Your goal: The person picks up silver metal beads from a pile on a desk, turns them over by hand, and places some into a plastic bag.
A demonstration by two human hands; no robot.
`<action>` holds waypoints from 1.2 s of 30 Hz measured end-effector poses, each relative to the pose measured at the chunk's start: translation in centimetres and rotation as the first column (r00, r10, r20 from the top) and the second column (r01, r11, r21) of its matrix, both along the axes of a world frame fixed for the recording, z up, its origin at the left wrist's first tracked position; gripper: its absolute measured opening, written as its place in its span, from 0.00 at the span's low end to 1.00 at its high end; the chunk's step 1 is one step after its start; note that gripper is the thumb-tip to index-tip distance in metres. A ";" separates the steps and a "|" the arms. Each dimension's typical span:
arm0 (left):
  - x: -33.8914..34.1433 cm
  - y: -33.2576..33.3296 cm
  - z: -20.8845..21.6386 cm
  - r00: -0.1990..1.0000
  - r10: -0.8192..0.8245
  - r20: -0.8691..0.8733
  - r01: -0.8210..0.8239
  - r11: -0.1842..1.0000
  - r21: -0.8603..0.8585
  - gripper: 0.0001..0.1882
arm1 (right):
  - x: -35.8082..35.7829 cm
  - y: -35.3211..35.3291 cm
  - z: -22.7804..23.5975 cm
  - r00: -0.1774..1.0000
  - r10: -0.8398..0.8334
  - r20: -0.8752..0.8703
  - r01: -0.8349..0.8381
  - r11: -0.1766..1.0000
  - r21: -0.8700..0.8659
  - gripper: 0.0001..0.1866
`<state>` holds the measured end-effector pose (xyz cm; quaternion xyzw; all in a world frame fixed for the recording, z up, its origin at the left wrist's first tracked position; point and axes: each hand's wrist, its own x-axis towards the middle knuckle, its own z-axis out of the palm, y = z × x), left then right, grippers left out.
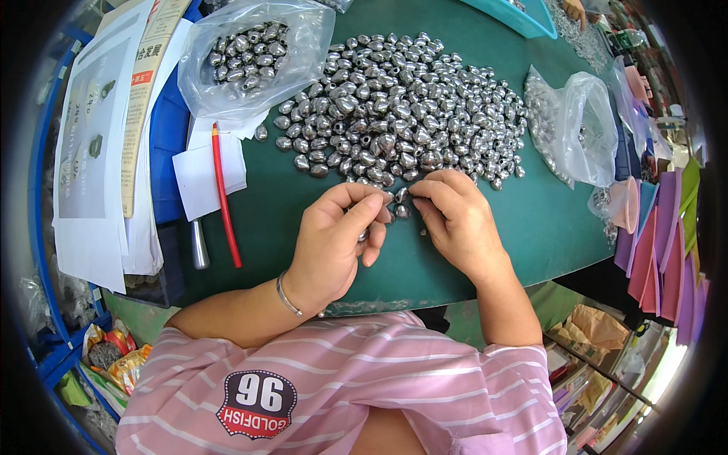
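A large heap of shiny silver beads (409,106), rounded and with holes, lies on the green tabletop in front of me. At its near edge my left hand (337,227) is closed, thumb against forefinger, with a silver bead (364,235) showing between its curled fingers. My right hand (455,220) is beside it, thumb and forefinger bent together at a few loose beads (403,211). Whatever lies between those right fingertips is hidden or too small to make out. A tiny pale bit (422,233) sits on the table under the right thumb.
At the back left is an open clear bag (254,61) of beads. Left of me lie a red pencil (226,197), a metal rod (199,244) and papers (102,144). Plastic bags (584,125) and a turquoise tray (523,17) stand right; another person's hand (574,10) shows far right.
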<state>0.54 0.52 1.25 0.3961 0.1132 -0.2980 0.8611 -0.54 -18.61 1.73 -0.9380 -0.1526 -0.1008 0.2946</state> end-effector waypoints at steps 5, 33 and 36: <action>-0.2 -0.5 0.0 0.993 -0.085 0.081 0.082 0.996 0.045 0.08 | -1.2 0.9 0.2 0.993 -0.120 -0.012 0.118 0.947 0.298 0.15; -0.6 -0.1 -0.1 0.945 -0.167 0.282 0.092 0.961 0.261 0.07 | -2.7 0.8 -1.8 0.987 -0.047 0.153 -0.078 0.697 0.713 0.17; -0.5 0.1 -0.4 0.976 -0.082 0.201 0.042 0.980 0.195 0.08 | -1.3 -1.7 -0.6 0.847 -0.319 0.426 0.039 0.836 0.548 0.16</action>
